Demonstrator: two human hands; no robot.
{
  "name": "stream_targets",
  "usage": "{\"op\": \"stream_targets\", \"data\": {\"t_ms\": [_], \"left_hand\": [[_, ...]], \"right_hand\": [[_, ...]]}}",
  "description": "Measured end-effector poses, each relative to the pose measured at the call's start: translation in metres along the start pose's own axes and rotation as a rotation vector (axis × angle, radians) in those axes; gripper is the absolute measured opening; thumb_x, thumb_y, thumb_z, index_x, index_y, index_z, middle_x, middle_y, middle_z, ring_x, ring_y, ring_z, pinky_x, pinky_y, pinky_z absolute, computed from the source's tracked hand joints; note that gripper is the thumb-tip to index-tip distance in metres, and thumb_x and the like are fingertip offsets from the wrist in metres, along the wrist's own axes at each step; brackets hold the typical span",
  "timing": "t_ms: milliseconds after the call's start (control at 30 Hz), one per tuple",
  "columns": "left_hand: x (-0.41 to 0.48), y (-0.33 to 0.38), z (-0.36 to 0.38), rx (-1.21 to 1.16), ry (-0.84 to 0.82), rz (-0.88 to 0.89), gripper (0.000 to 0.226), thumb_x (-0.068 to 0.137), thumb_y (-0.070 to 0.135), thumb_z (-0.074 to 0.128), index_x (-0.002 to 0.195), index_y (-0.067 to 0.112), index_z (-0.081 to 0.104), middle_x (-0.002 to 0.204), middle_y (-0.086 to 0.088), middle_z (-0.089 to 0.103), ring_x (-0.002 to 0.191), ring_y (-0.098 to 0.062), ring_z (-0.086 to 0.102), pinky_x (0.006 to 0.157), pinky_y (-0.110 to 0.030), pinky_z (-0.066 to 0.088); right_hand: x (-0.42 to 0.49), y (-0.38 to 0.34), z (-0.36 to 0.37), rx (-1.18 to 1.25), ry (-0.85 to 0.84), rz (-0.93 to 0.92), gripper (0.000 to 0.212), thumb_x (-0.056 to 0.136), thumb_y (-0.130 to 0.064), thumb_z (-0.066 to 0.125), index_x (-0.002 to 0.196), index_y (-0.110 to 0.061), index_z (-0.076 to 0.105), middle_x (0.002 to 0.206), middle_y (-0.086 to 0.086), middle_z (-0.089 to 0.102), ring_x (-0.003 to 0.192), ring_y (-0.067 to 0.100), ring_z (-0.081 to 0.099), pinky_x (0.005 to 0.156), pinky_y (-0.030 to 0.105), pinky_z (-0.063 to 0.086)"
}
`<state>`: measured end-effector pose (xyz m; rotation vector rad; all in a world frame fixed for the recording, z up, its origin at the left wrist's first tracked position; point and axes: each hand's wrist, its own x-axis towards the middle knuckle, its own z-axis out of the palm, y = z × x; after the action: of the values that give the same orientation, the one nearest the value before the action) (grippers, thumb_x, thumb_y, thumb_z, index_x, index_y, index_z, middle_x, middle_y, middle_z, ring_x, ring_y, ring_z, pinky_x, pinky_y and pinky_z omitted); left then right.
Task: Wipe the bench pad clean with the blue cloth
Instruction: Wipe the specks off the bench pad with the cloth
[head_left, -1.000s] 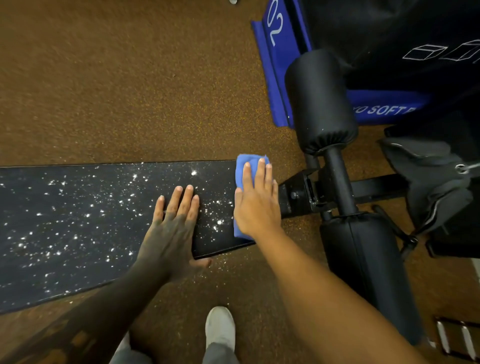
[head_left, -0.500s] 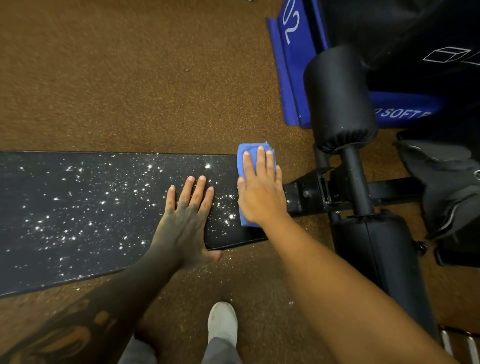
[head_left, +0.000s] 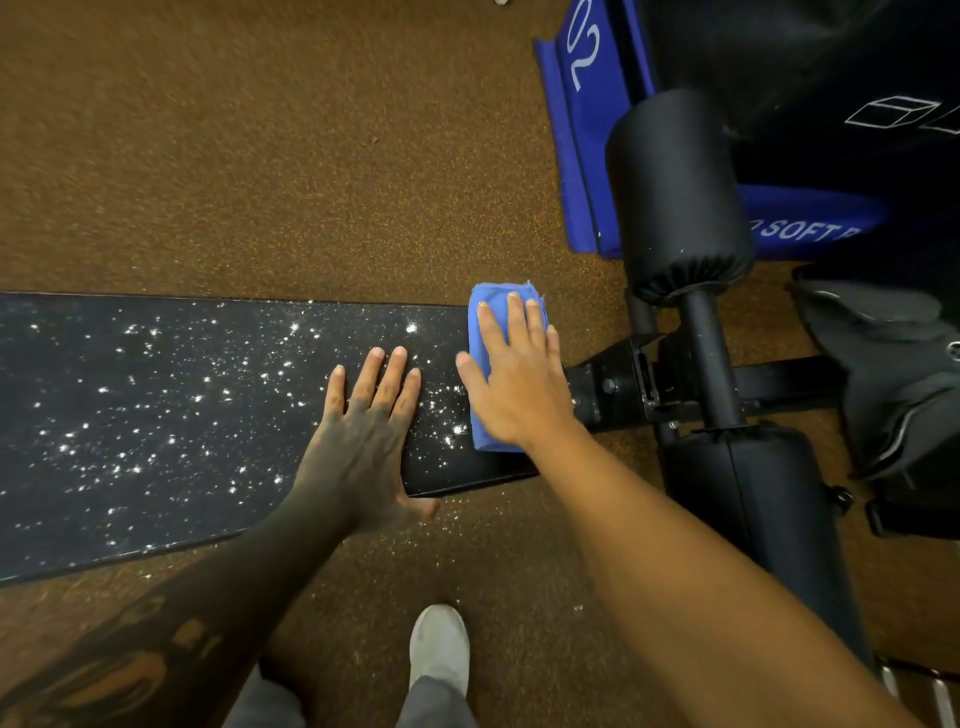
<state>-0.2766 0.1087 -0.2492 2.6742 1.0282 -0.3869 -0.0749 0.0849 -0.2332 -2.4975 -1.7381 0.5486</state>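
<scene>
The bench pad (head_left: 156, 426) is a long black surface speckled with many bright white flecks, running from the left edge of the view to its right end near the middle. The folded blue cloth (head_left: 485, 374) lies flat across that right end, reaching from the far edge almost to the near edge. The right hand (head_left: 514, 384) rests palm down on the cloth with fingers extended and spread, pressing rather than gripping it. Just beside it, the left hand (head_left: 363, 441) lies open and flat on the pad near the near edge, fingers straight, thumb hanging over the edge; it holds nothing.

Beyond the pad's right end a black metal frame bracket (head_left: 618, 389) joins an upright post carrying a black foam roller pad (head_left: 675, 192), with a second black roller (head_left: 753, 493) nearer. A blue mat (head_left: 587, 130) with white lettering lies on the brown speckled floor (head_left: 260, 156). No containers show. A grey shoe (head_left: 439, 649) stands on the floor below the pad's near edge.
</scene>
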Motion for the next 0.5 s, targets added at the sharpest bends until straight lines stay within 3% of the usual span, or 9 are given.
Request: {"op": "stream_targets", "data": {"t_ms": [100,200,500], "left_hand": [[0.000,0.000,0.000,0.007,0.000,0.002,0.143,0.056,0.098,0.036,0.152,0.010,-0.021,0.162,-0.015,-0.028,0.150,-0.033,-0.025,0.123,-0.060,-0.002],[-0.001,0.000,-0.001,0.013,0.000,0.004,0.144,0.055,0.099,0.038,0.154,0.009,-0.016,0.164,-0.015,-0.024,0.151,-0.033,-0.022,0.123,-0.060,0.000],[-0.001,0.001,-0.002,0.028,0.006,0.007,0.147,0.052,0.099,0.042,0.155,0.006,-0.009,0.165,-0.016,-0.017,0.153,-0.034,-0.016,0.124,-0.060,0.001]], "right_hand": [[0.010,0.000,0.004,-0.005,-0.046,0.056,0.072,0.096,-0.057,0.037,0.157,-0.031,0.009,0.166,0.008,-0.006,0.151,0.028,-0.012,0.117,0.059,0.004],[0.005,-0.001,0.013,-0.078,0.024,0.066,0.064,0.100,-0.045,0.036,0.157,-0.030,0.011,0.166,0.008,0.000,0.152,0.029,-0.008,0.117,0.062,0.012],[-0.050,0.013,0.024,-0.072,0.038,-0.132,0.061,0.101,-0.032,0.037,0.157,-0.025,0.014,0.167,0.005,0.000,0.153,0.024,-0.008,0.123,0.050,0.008]]}}
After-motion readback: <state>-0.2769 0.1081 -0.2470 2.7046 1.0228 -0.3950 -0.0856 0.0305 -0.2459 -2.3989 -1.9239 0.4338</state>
